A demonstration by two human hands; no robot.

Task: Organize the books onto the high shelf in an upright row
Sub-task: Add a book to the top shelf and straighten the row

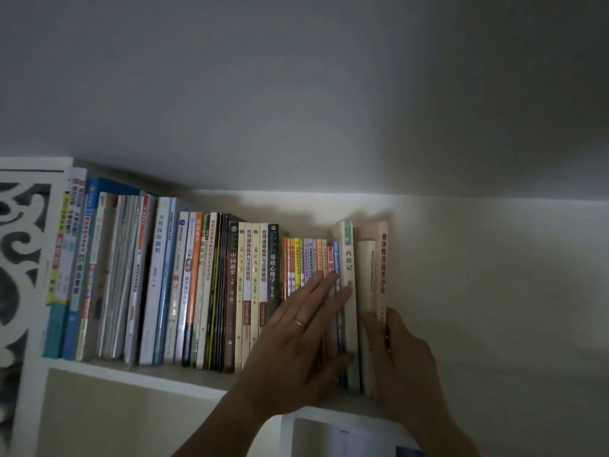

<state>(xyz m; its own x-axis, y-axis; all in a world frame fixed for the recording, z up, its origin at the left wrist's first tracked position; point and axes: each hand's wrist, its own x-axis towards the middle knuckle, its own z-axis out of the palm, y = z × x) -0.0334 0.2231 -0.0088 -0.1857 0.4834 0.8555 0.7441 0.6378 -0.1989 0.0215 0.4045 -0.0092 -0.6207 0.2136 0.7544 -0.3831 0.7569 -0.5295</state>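
Observation:
A long row of upright books [184, 285] fills the high white shelf [138, 377] from the left end to right of the middle. My left hand [300, 334], wearing a ring, lies flat with spread fingers against the spines of the thin colourful books [303, 255] and the white book [348, 258]. My right hand [402, 357] grips the pink book [382, 258] at the row's right end, thumb on the front, fingers round its outer side. The pink book stands upright against a cream book [365, 275].
A carved white panel [19, 258] bounds the shelf on the left. The ceiling is close above the books. To the right of the pink book there is bare wall [494, 291]. A lower compartment [346, 437] shows beneath my hands.

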